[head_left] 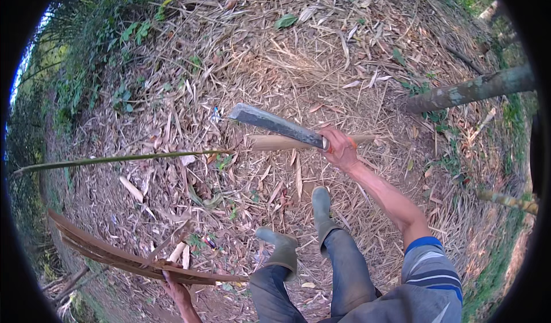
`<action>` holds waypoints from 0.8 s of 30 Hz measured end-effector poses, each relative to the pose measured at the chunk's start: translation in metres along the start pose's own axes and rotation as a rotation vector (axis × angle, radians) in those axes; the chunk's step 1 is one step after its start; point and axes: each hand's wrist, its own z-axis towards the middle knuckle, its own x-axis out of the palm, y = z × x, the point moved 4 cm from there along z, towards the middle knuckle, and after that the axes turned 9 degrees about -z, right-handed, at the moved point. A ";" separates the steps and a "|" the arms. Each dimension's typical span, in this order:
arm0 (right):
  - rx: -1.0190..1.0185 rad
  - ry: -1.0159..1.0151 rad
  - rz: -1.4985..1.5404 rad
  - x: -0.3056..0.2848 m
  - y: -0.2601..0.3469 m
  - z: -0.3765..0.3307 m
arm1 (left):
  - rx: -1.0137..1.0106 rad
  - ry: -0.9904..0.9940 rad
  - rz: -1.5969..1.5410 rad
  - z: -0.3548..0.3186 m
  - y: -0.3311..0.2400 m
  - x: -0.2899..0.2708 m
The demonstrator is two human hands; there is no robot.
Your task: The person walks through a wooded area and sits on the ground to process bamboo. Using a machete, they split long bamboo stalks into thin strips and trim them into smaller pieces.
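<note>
Two hands busy: the right hand wraps a long, dark-bladed, orange-handled machete; the left hand grips long, split brown wooden pieces, lower left. Wood-handling seems the step; moving on calls for keeping blade and fingers apart.

Both hands in a grip, right arm reaching forward, left hand low and out to the side.
Right hand near mid-view, fingers curled round, back of hand mostly uppermost; right forearm bare, slanting up and leftward from the elbow, upper arm in a short striped sleeve. Left hand at lower left, well apart from the right; one digit shows pressed along the top, other fingers largely hidden. Left forearm enters from the lower edge, only a short length visible. Legs set apart below, feet staggered, right one farther forward.
</note>
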 end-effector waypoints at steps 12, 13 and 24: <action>0.502 -0.092 0.073 -0.280 0.034 -0.104 | -0.093 0.491 0.257 -0.062 -0.031 -0.025; 0.561 -0.065 0.079 -0.293 0.040 -0.118 | -0.079 0.552 0.292 -0.068 -0.011 -0.036; 1.226 -0.068 0.071 -0.284 0.185 -0.460 | -0.408 1.020 0.664 -0.054 0.115 -0.071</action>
